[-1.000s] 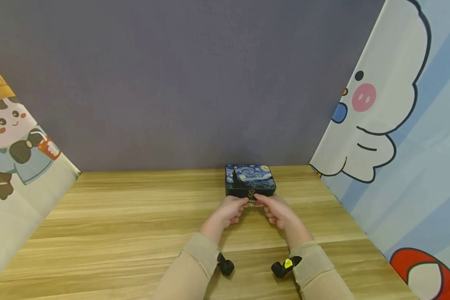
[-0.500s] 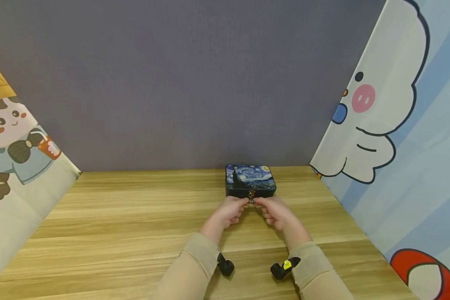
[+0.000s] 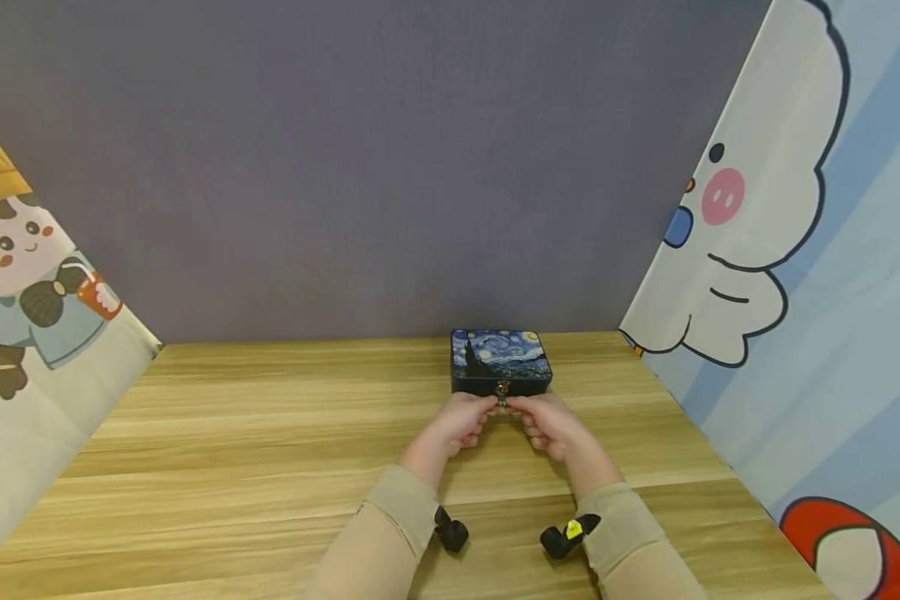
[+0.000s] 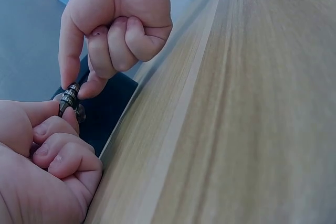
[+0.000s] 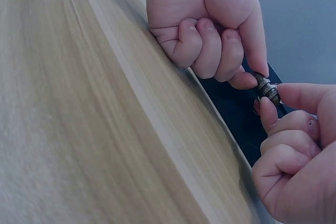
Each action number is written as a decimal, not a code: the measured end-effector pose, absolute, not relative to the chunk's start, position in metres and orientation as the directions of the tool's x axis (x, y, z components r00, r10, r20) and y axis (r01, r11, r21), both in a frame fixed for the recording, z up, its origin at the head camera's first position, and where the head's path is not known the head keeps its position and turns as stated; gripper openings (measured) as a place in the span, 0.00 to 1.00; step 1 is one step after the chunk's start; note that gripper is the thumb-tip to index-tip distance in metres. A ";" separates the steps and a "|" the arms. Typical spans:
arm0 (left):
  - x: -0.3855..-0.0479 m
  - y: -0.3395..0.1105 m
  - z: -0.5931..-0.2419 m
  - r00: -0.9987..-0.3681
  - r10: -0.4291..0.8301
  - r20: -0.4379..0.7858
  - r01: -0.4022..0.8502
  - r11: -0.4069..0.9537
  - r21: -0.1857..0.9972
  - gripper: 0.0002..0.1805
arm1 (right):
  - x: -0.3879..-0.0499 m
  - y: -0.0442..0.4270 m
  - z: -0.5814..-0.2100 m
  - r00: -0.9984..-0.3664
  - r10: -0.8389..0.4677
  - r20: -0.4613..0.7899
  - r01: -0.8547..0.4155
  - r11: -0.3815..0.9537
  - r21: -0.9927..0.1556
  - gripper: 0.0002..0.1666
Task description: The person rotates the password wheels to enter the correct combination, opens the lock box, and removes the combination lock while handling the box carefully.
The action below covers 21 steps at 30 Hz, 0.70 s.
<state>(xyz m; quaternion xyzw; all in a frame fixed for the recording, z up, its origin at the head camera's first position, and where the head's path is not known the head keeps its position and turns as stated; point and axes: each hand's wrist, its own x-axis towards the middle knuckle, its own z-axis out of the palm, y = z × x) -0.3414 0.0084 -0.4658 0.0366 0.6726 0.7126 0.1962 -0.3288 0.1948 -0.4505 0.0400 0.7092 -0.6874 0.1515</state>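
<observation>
A dark box [image 3: 501, 357] with a swirling blue night-sky picture on its lid sits closed at the back of the table. A brass-coloured latch [image 3: 502, 388] shows on its front. At the latch hangs a small combination lock [image 4: 69, 97] with ridged number dials. My left hand [image 3: 461, 419] pinches one end of this lock between thumb and index finger. The other end is pinched by my right hand [image 3: 555, 422], its thumb and index finger facing the left ones. In both wrist views the remaining fingers are curled in. The digits are too small to read.
The wood-grain table [image 3: 270, 450] spreads to the left and front of the box. Behind it rises a grey wall panel [image 3: 390, 167]. Cartoon-printed sheets flank both sides, the right sheet [image 3: 855, 358] being nearer the box. Black wrist cameras hang at both cuffs.
My right thumb has come down slightly from beside the latch onto the lock, covering more of its dials. The left hand and the box have stayed in place.
</observation>
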 end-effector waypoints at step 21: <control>-0.341 0.009 -0.466 -0.925 0.318 -0.209 -0.227 -0.019 0.974 0.21 | -0.329 0.194 -0.451 -0.948 -0.163 -0.275 0.274 0.027 -0.961 0.19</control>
